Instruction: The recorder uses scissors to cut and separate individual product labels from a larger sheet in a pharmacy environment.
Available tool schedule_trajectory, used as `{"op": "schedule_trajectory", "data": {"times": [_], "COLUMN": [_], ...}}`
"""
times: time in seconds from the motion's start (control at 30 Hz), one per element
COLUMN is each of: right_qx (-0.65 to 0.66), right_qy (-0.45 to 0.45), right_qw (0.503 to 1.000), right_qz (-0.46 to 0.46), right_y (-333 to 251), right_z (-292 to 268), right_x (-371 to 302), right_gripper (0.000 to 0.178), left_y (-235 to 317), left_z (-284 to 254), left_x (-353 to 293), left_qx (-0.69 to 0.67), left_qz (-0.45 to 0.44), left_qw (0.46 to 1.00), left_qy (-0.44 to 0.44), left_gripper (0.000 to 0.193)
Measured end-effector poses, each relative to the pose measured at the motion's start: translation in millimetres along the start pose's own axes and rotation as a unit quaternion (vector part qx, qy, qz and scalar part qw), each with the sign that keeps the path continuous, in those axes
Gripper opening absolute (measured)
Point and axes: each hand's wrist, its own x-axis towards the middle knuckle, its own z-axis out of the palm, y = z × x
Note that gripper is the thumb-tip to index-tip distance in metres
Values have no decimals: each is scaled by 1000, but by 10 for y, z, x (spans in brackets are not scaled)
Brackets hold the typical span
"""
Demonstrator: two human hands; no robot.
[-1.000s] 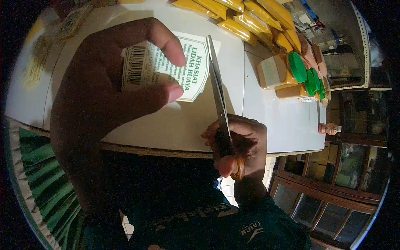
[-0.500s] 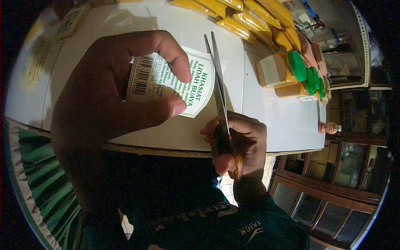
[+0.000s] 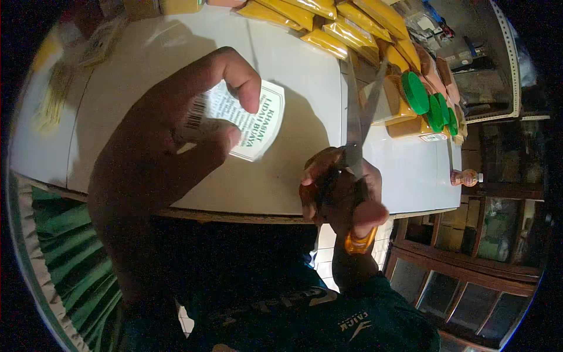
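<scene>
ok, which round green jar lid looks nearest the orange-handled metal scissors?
The leftmost, largest-looking round green lid; the other green lids sit further right in the picture.

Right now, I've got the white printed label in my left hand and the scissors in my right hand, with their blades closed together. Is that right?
Not quite: the blades are open, not closed. The head view shows them spread apart in a V above your right hand, which holds the scissors. Your left hand does hold the white printed label.
</scene>
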Motion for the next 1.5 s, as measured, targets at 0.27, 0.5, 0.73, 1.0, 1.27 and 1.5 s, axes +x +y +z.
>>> {"op": "schedule_trajectory", "data": {"times": [0.27,0.5,0.73,1.0,1.27,1.5], "right_qx": [-25,-91,-131,-159,-122,-114], "right_qy": [10,-35,-16,-13,4,16], "right_qw": [1000,995,991,987,993,993], "right_qz": [8,9,-8,5,3,10], "right_y": [-22,-38,-38,-66,-45,-40], "right_z": [34,140,163,160,111,135], "right_x": [-45,-51,-49,-38,-56,-47], "right_gripper": [74,91,94,94,93,94], "left_y": [-73,-99,-2,5,16,0], "left_z": [86,318,558,609,605,615], "left_x": [-20,-22,8,-27,2,10], "left_qx": [-18,-106,-79,-29,-32,-32], "left_qz": [75,94,88,132,111,132], "left_qw": [992,965,957,961,971,967], "left_qy": [103,220,265,240,210,216], "left_gripper": [21,25,31,41,40,41]}}
